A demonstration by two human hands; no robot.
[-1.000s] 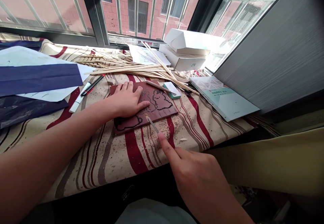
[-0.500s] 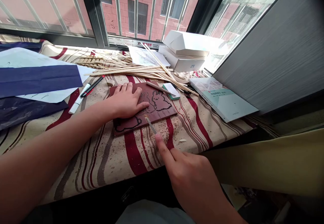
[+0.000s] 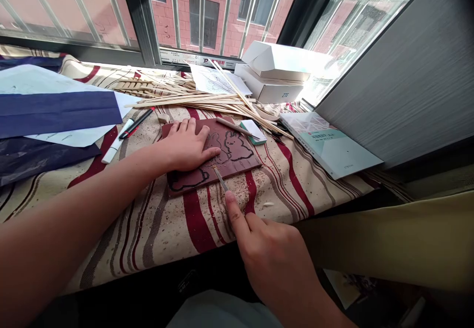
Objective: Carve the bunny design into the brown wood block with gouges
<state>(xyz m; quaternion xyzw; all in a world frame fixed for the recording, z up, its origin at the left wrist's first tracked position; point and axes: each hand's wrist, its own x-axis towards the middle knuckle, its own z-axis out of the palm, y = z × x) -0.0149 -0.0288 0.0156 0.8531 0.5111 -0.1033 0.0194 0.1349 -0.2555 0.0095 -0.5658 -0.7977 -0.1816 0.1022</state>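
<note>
Pressing my left hand [image 3: 187, 145] flat on a dark red carving block [image 3: 242, 162], fingers spread, thumb pointing toward the block's near edge. My right hand [image 3: 276, 256] pinches a slim carving tool [image 3: 221, 180], index finger at its near end, other fingers curled; my thumb is hidden, so I cannot tell where it sits. The tool's tip meets the block just beside my left thumb. The block lies on a striped cloth [image 3: 159, 241] scattered with shavings, and shows black, animal-like outlines. A second tool [image 3: 234, 127] rests along its far edge, near a green-and-white eraser [image 3: 254, 132]. Beyond lie bamboo strips [image 3: 192, 100]. Off to the left are blue paper [image 3: 55, 113] and a pen [image 3: 135, 123]; to the right, a book [image 3: 329, 150] and a white box [image 3: 268, 91].
</note>
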